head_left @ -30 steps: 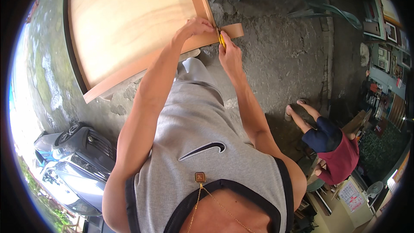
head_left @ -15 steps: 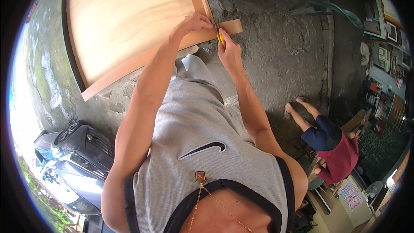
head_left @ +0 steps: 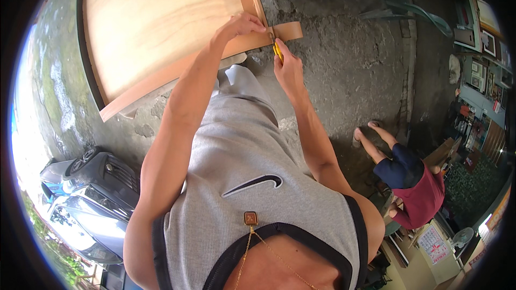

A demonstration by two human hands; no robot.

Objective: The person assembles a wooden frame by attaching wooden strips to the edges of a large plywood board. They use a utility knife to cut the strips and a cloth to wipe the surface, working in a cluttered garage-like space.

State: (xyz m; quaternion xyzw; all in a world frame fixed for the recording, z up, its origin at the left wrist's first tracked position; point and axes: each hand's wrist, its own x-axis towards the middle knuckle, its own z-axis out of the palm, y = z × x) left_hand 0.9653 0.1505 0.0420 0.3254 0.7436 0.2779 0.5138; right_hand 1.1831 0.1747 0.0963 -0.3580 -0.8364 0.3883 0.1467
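A large pale wooden panel [head_left: 161,27] with brown borders lies ahead of me, up to the top left. Along its near edge runs a brown edging strip [head_left: 291,31], whose loose end sticks out past the right corner. My left hand [head_left: 242,26] is closed at that corner, fingertips pinching the strip. In my right hand [head_left: 291,67] is a yellow-handled utility knife [head_left: 278,50], its blade end pointing up at the strip, close to the left fingertips. Whether the blade touches the strip is too small to tell.
Rough grey concrete [head_left: 344,59] surrounds the panel. Green plastic chairs [head_left: 389,0] stand at the upper right. Another person in a maroon top [head_left: 422,198] is at the right, beside a cluttered table. A dark car [head_left: 97,204] is parked at the lower left.
My right hand and the knife have shifted slightly toward me and to the right, along the strip's edge. The left hand remains at the corner, nearly still.
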